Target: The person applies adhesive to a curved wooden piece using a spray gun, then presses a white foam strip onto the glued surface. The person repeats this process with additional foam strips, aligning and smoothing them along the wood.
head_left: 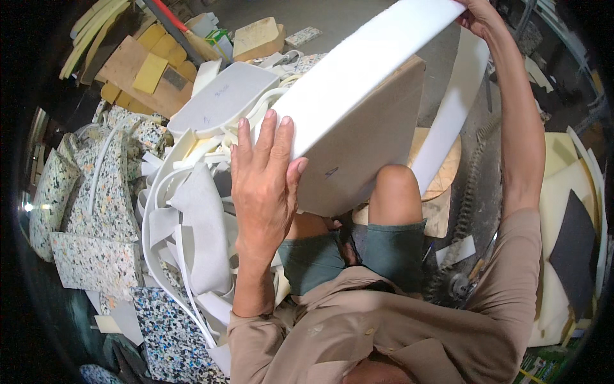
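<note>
The white foam strip (368, 73) slants lengthwise, near left to far right, along a brown board (371, 137) — left hand (263, 176) flat on the strip's near end, right hand (478, 19) gripping the other.

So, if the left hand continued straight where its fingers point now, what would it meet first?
Most likely the white foam piece, which the left hand appears to touch; past its edge come pale curled strips, though their depth is unclear.
</note>
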### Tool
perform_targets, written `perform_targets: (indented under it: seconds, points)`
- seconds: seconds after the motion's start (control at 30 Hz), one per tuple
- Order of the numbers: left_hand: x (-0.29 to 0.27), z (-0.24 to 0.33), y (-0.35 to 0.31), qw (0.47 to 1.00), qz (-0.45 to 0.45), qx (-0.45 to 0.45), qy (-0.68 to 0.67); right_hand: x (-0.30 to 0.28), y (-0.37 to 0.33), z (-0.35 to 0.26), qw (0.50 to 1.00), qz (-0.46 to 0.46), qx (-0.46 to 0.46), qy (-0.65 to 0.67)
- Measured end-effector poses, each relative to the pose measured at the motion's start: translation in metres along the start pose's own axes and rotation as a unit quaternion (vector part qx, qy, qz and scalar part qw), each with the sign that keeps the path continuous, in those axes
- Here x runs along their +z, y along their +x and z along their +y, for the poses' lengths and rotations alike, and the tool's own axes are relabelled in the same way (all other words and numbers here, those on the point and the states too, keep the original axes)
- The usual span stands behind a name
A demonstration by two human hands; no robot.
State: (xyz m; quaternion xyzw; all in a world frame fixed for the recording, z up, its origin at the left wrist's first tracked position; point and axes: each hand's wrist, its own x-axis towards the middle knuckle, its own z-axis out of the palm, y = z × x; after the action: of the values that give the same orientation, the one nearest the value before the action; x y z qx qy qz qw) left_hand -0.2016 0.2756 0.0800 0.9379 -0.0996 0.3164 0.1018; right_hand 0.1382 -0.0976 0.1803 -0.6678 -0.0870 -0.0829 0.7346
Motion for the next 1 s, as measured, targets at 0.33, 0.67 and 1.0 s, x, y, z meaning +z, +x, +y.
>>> perform_targets:
  seconds: [0.33, 0.67, 1.0]
  points:
    - [0.007, 0.001, 0.01, 0.999, 0.003, -0.039, -0.005, 0.014, 0.04, 0.015, 0.999, 0.01, 0.03, 0.019]
    - [-0.002, 0.005, 0.007, 0.997, -0.041, -0.057, -0.03, 0.001, 0.017, 0.038, 0.998, 0.019, 0.061, 0.009]
    - [-0.003, 0.001, 0.001, 0.998, -0.045, -0.036, -0.025, 0.003, -0.032, 0.011, 0.997, 0.046, 0.031, -0.053]
